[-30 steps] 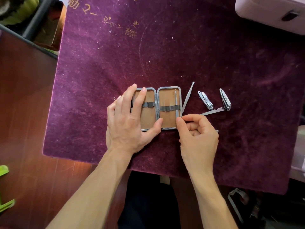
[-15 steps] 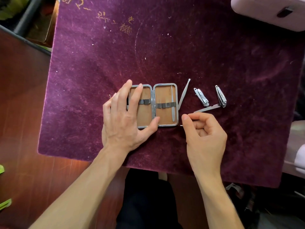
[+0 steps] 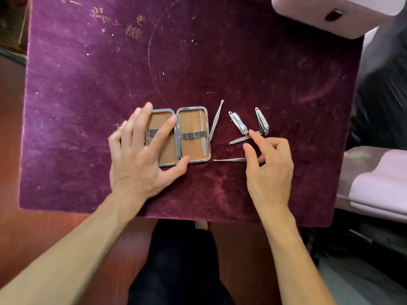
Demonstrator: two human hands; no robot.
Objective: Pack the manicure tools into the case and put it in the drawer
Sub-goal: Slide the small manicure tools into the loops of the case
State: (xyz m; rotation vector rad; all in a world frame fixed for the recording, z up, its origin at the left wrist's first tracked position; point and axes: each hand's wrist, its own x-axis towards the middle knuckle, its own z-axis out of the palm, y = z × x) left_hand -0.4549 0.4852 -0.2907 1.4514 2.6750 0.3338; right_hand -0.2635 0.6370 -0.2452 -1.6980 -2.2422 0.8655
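Observation:
An open metal-framed case [image 3: 191, 119] with a tan lining lies flat on the purple velvet cloth [image 3: 198, 62]. One slim tool [image 3: 203, 133] sits under the elastic band in its right half. My left hand [image 3: 141, 150] lies spread over the case's left half, pressing it down. My right hand [image 3: 268, 159] is open to the right of the case, its index fingertip touching a flat file [image 3: 239, 140]. A thin pointed tool [image 3: 229, 160] lies by its thumb. A long pick [image 3: 216, 119] rests beside the case. Two nail clippers [image 3: 239, 123] [image 3: 262, 122] lie further right.
A pale pink box [image 3: 330, 12] stands at the cloth's far right corner. Pale folded fabric [image 3: 378, 183] lies off the cloth's right edge. The wooden tabletop [image 3: 13, 227] shows to the left and front. My dark-clothed legs are below the table edge.
My right hand has moved right from the case's lower right corner to the loose tools, and its fingers have spread apart. The left hand has stayed on the case.

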